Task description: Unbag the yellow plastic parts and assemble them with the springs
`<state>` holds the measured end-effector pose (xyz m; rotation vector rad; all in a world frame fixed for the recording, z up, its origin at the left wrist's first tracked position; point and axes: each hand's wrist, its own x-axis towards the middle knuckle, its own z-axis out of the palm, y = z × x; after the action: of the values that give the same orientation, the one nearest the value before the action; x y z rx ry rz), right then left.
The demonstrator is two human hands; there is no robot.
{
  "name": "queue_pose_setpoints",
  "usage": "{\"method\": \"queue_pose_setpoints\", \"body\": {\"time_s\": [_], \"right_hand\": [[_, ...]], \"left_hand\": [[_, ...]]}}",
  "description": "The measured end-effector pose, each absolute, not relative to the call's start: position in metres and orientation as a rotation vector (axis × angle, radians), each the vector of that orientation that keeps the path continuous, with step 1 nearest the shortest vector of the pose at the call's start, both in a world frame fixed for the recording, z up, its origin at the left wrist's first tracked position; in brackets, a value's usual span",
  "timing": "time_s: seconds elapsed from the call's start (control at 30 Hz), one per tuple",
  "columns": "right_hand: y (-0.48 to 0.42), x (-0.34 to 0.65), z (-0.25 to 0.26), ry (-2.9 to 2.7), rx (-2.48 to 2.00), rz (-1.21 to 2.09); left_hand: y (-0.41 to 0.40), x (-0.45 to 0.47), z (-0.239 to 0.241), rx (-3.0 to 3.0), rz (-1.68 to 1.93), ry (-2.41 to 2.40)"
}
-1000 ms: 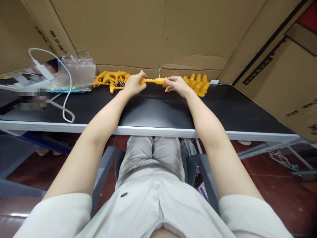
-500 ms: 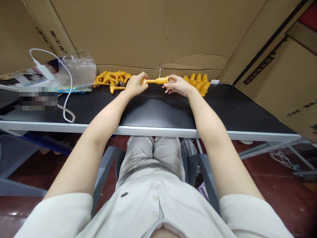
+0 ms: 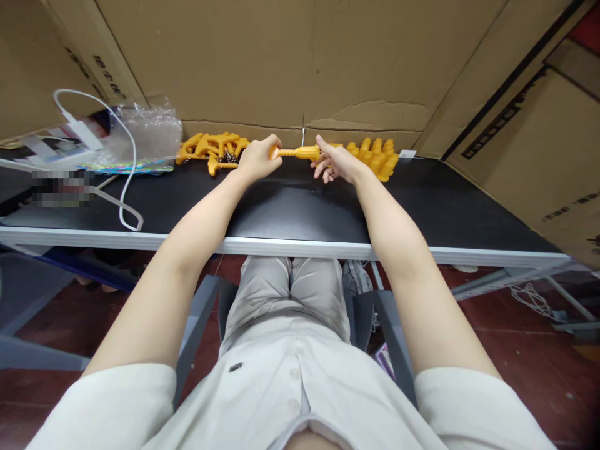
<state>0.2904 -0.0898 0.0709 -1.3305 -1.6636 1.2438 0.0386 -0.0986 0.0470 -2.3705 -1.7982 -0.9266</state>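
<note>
My left hand (image 3: 259, 157) is closed on the handle end of a yellow plastic screw (image 3: 287, 152), whose ridged shaft points right. At the shaft's right end sits a yellow ribbed sleeve (image 3: 307, 152), in line with it. The thumb and fingers of my right hand (image 3: 336, 161) lie around the sleeve's far end, the thumb raised above and the other fingers fanned below; the exact contact is hidden. Left of my left hand lies a pile of yellow handled screws (image 3: 218, 147). Beyond my right hand stand several yellow stepped pieces (image 3: 375, 156) in rows.
A black tabletop (image 3: 300, 212) with a metal front edge carries everything. Cardboard walls (image 3: 300, 62) close off the back and right side. At left lie clear plastic wrap (image 3: 145, 134), a white cable (image 3: 134, 156) and coloured packets. A small white label (image 3: 407, 154) lies at the back right.
My right thumb has risen over the sleeve while the other fingers have moved lower and spread. My left hand has barely moved and still grips the screw.
</note>
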Motion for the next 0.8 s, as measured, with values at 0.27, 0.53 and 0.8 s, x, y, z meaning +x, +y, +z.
{"method": "queue_pose_setpoints", "body": {"time_s": [0.27, 0.53, 0.8], "right_hand": [[-0.097, 0.295, 0.073, -1.646, -1.196, 1.276], [-0.089, 0.285, 0.071, -1.615, -1.324, 1.24], [-0.085, 0.281, 0.069, -1.581, -1.382, 1.268]], "left_hand": [[-0.101, 0.04, 0.049, -2.364, -0.905, -1.837], [-0.099, 0.04, 0.046, -2.367, -0.917, -1.784], [-0.098, 0.042, 0.045, -2.363, -0.946, -1.742]]}}
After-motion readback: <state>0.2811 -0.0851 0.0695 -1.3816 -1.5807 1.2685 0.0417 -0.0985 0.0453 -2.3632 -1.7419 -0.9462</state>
